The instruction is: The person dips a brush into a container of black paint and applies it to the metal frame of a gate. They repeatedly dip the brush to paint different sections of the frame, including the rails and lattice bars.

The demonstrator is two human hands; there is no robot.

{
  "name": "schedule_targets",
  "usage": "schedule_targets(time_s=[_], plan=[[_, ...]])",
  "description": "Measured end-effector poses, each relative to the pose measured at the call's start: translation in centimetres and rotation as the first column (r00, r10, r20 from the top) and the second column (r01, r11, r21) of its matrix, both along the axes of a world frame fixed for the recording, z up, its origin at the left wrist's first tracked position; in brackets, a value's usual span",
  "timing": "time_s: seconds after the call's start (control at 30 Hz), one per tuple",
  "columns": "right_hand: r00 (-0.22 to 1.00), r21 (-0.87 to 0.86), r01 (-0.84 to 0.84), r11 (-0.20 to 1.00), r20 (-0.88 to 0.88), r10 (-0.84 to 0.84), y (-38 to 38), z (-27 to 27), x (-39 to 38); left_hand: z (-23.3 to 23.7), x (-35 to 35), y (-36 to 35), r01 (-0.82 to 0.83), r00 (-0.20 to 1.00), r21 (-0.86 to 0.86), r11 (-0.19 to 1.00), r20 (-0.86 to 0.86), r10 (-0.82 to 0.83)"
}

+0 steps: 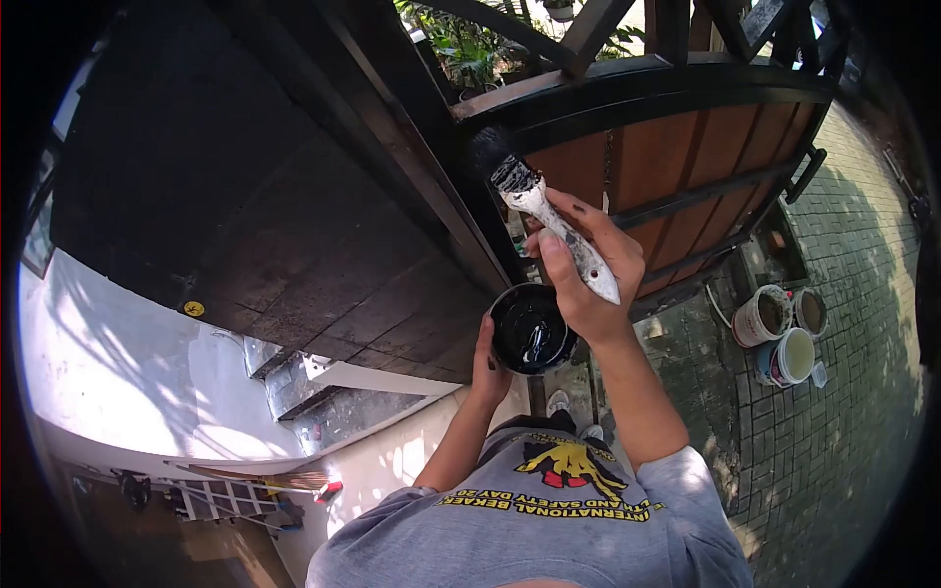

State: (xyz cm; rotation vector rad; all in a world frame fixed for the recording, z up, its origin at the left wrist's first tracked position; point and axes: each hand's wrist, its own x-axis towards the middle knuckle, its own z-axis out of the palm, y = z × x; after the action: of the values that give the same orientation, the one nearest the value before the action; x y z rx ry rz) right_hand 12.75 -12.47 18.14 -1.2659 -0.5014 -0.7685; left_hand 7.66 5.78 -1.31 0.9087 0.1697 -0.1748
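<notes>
My right hand is closed round the white, paint-spattered handle of a paintbrush. Its bristles are coated in black and point up and left, close to the dark gate post. Below it, my left hand grips the side of a round pot of black paint, whose glossy surface shows from above. Dark smudges mark the fingers of both hands. Part of the pot's right rim is hidden behind my right hand and wrist.
A gate with brown panels and a black frame stands ahead. Several buckets sit on the paving at right. To the left is a large dark panel above a white wall. A ladder lies lower left.
</notes>
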Motion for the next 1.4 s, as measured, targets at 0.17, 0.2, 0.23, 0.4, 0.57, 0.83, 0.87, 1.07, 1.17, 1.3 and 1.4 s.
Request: schedule_targets(time_s=[0.17, 0.2, 0.23, 0.4, 0.57, 0.83, 0.87, 1.07, 1.17, 1.3, 1.4], plan=[[0.991, -0.221, 0.085, 0.972, 0.117, -0.060, -1.4, 0.8, 1.9, 1.5, -0.4, -1.3, 0.015, 1.000, -0.037, 0.999, -0.021, -0.016], [0.980, -0.307, 0.156, 0.939, 0.168, -0.108, -1.9, 0.5, 2.8, 1.7, -0.4, -1.5, 0.022, 1.000, -0.041, 0.999, -0.010, -0.023], [0.980, -0.286, 0.173, 0.942, 0.143, -0.136, -2.5, 0.1, 3.4, 2.0, -0.6, -1.5, 0.029, 1.000, -0.043, 0.999, 0.000, -0.029], [0.941, -0.264, 0.315, 0.912, 0.211, -0.264, -1.6, 0.5, 2.9, 2.2, -0.8, -1.8, 0.002, 1.000, 0.002, 1.000, 0.001, -0.002], [0.938, -0.404, 0.342, 0.848, 0.206, -0.280, -2.0, -0.1, 2.2, 0.2, -0.2, -2.0, 0.002, 0.999, 0.027, 1.000, 0.046, -0.003], [0.934, -0.170, 0.347, 0.922, -0.027, -0.357, -2.3, -4.0, 0.8, 0.7, 0.2, -2.0, -0.007, 0.998, 0.006, 1.000, 0.066, 0.006], [0.954, -0.112, 0.287, 0.952, -0.054, -0.294, -1.3, -4.3, 0.1, 1.5, -0.1, -2.1, -0.020, 1.000, -0.016, 1.000, 0.010, 0.020], [0.996, -0.261, 0.088, 0.961, -0.012, -0.094, -0.7, -5.4, -2.4, 0.6, 0.4, -1.4, -0.024, 0.999, 0.004, 1.000, 0.030, 0.023], [0.999, -0.302, 0.023, 0.953, -0.018, -0.030, -1.2, -5.6, -3.4, 0.9, 0.7, -1.5, -0.026, 0.998, -0.045, 0.999, 0.047, 0.029], [0.941, -0.153, -0.194, 0.969, -0.310, 0.139, -3.1, -7.7, -6.9, 0.5, 0.8, -1.0, -0.041, 0.996, -0.073, 0.996, 0.077, 0.047], [0.830, -0.068, -0.249, 0.966, -0.528, 0.176, -4.0, -10.5, -9.1, 1.5, 0.5, -0.8, -0.052, 0.988, -0.023, 0.998, 0.141, 0.054]])
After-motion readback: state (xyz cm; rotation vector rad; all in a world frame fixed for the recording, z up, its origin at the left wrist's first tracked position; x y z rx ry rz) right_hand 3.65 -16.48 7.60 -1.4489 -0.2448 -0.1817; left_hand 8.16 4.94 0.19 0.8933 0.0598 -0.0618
